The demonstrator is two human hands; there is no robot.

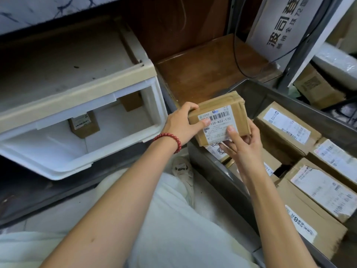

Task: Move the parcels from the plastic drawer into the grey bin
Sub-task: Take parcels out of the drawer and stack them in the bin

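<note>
I have the left hand (pixel 181 127) and right hand (pixel 245 145) both grasping 1 brown labelled parcel (pixel 222 115), held over the near-left corner of the grey bin (pixel 255 99). 2 small boxes (pixel 84 124) lie in the open plastic drawer (pixel 58 171).

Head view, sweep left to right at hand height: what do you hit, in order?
Inside the plastic drawer: labelled parcel → plain parcel. Then left hand → held parcel → right hand → packed parcels in the grey bin.
</note>
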